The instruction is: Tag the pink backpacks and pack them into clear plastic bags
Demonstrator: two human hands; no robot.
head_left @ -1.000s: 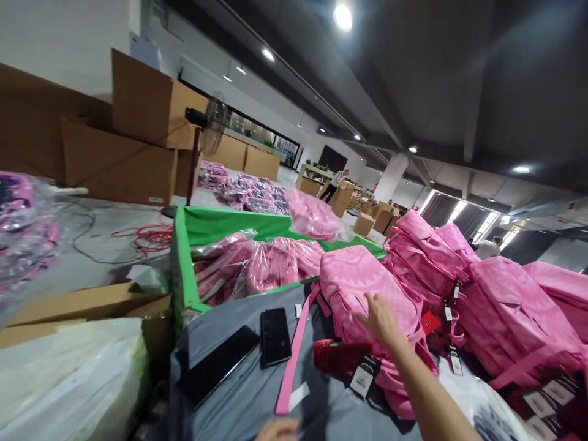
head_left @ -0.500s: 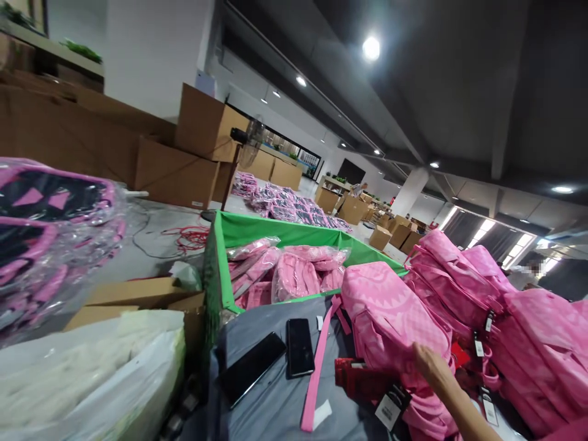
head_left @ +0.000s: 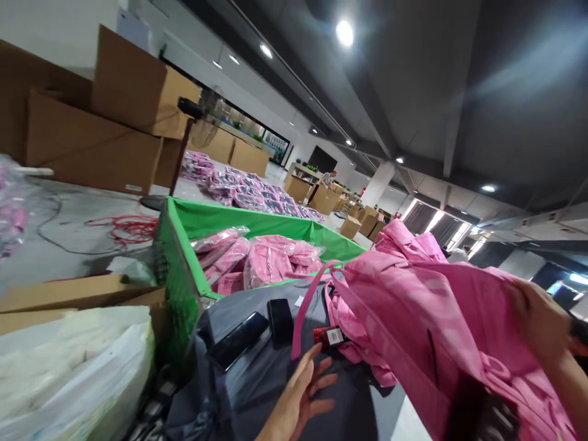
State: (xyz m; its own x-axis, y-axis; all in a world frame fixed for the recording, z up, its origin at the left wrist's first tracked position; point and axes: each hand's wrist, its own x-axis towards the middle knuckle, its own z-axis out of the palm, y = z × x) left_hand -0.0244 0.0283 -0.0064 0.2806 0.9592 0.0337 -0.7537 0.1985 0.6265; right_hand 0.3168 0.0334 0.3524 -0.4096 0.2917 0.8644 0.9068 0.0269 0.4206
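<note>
A pink backpack (head_left: 413,306) is tilted up at the right, its body loose and partly blurred. My right hand (head_left: 542,315) grips its upper edge at the far right. Its fingertips are partly hidden by the fabric. My left hand (head_left: 305,392) is over the grey cloth surface (head_left: 239,398), fingers spread and holding nothing. Just beyond those fingers lies a red packet with a white label (head_left: 328,335). A pink strap (head_left: 305,312) trails from the backpack onto the cloth. More pink fabric (head_left: 353,334) lies beneath the raised bag.
Two black phones (head_left: 241,340) rest on the cloth. Behind it stands a green-lined bin (head_left: 184,245) holding pink bags in clear plastic (head_left: 269,260). A white plastic sack (head_left: 78,367) is at the left, near cardboard boxes (head_left: 87,147), a fan (head_left: 204,116) and red cable (head_left: 131,228).
The pink backpack has been lifted and shifted right with my right hand. My left hand has come into view over the cloth. The camera has turned to the right.
</note>
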